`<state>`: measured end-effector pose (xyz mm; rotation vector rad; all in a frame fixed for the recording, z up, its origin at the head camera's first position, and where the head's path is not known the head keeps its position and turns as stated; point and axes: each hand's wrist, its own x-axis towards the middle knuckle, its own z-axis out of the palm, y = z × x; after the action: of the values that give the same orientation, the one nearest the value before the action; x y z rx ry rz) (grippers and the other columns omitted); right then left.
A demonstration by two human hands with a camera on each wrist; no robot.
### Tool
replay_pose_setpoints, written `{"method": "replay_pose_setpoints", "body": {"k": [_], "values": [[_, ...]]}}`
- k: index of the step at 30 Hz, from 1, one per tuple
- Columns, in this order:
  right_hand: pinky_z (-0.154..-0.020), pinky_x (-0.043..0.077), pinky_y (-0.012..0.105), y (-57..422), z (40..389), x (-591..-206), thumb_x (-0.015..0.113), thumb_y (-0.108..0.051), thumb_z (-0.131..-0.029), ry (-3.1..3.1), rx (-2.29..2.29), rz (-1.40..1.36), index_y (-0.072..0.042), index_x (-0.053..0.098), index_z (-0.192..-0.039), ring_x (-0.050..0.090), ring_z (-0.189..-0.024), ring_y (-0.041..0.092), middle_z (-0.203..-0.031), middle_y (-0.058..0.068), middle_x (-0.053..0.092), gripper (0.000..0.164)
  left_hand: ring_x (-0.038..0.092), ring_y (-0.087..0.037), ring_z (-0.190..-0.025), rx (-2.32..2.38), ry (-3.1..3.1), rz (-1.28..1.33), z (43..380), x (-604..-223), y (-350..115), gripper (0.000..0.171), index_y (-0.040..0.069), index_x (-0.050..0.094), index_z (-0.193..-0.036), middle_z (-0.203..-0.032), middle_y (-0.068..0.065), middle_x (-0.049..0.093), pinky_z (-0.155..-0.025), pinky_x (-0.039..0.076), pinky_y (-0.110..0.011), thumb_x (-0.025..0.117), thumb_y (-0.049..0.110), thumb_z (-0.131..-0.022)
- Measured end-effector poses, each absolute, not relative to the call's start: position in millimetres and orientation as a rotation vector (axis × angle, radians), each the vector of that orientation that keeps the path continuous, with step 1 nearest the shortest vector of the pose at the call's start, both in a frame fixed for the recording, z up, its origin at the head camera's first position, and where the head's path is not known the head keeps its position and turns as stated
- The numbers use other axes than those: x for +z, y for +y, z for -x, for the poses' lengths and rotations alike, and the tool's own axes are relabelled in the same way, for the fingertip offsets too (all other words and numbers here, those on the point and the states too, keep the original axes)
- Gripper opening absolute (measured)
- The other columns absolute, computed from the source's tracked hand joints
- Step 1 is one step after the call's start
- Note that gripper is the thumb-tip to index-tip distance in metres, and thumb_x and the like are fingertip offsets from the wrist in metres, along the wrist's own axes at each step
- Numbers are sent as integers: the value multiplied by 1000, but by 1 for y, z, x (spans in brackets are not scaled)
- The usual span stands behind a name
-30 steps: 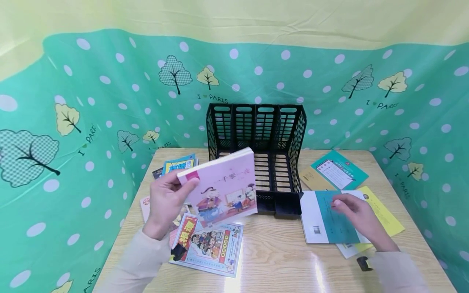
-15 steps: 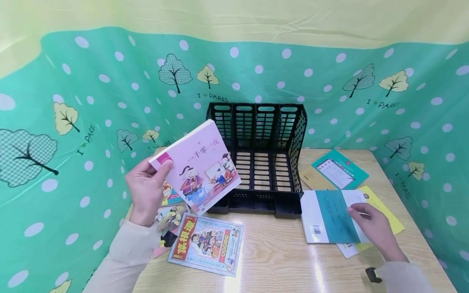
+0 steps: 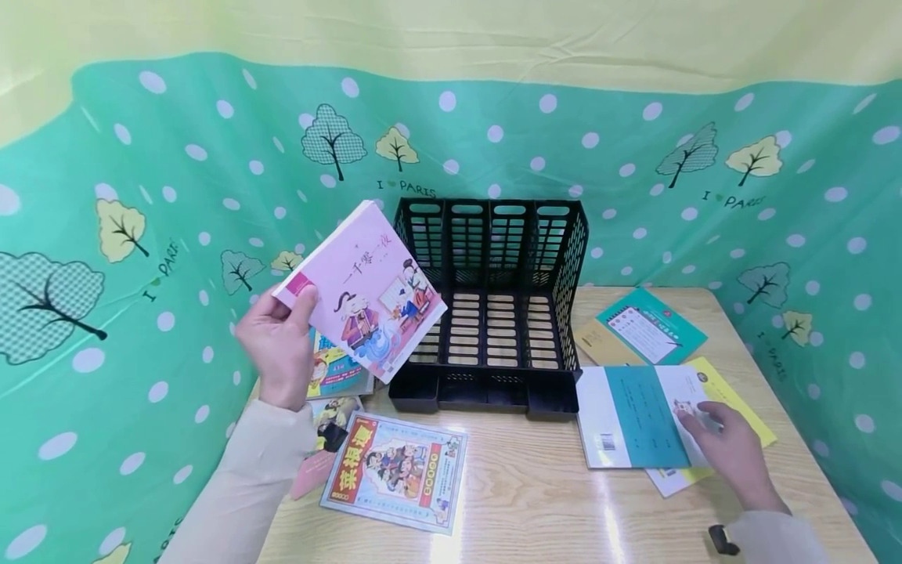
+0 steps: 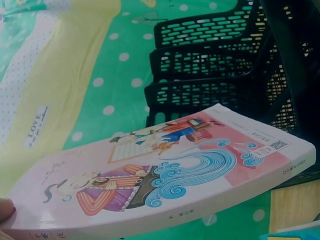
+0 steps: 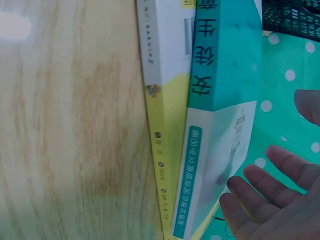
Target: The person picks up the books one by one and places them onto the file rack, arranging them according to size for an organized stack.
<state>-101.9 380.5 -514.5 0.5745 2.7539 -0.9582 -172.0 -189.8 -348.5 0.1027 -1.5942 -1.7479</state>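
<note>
My left hand [image 3: 282,345] grips a pink paperback book [image 3: 366,294] by its lower left corner, thumb on the illustrated cover. It is held tilted in the air, left of the black desktop file rack [image 3: 458,384]. In the left wrist view the book [image 4: 160,175] shows its spine, and only a bit of thumb [image 4: 6,210] is visible. At the right, my right hand [image 3: 736,450] hovers over a white and teal book [image 3: 641,415], holding nothing. The right wrist view shows that hand's [image 5: 280,195] fingers spread and relaxed beside the teal book's spine [image 5: 202,75].
A yellow book [image 3: 733,399] lies partly under the teal one. Behind them are a green book [image 3: 680,325] and a tan one [image 3: 609,345]. A blue-bordered comic book [image 3: 395,474] lies front left, near several overlapping books [image 3: 341,372]. Polka-dot cloth [image 3: 634,188] surrounds the wooden table [image 3: 535,486].
My left hand has moved left and upward with the pink book, away from the rack's front, and tilted it more steeply. My right hand has shifted right and down over the teal book.
</note>
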Motion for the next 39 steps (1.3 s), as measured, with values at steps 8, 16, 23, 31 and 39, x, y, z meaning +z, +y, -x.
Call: {"method": "replay_pose_setpoints", "body": {"k": [8,16,23,31,39], "values": [[-95,33,68,382,106,-520,44,-59,-94,2825,-948,-484,13,32,-138,30,-124,57,-137,39,32,86,71,-19,-81,-1705,-1629,-216,188,-348,-181,19,7,74,-100,-99,-11,72,-68,57,-25,76,14,-82],[-93,34,68,378,112,-525,45,-54,-95,2896,-913,-449,14,35,-135,31,-122,56,-135,38,34,80,71,-20,-88,-1689,-1659,-253,203,-357,-179,21,14,74,-104,-103,-7,72,-71,57,-27,75,20,-84],[-91,37,67,381,116,-526,44,-58,-94,2866,-822,-518,17,35,-133,34,-120,57,-132,40,36,86,71,-21,-86,-1674,-1649,-294,207,-358,-181,20,14,74,-104,-102,-8,72,-69,58,-27,74,18,-84],[-85,40,66,383,116,-526,46,-66,-89,2770,-732,-626,19,22,-139,35,-117,58,-132,43,32,102,71,-21,-82,-1691,-1584,-319,206,-360,-183,20,12,74,-101,-98,-10,72,-67,58,-28,76,15,-82],[-66,44,54,378,114,-520,50,-73,-82,2686,-620,-734,19,25,-135,47,-92,46,-116,39,41,109,71,-20,-86,-1669,-1601,-276,209,-363,-174,19,15,74,-103,-102,-8,72,-68,58,-28,75,18,-84]]}}
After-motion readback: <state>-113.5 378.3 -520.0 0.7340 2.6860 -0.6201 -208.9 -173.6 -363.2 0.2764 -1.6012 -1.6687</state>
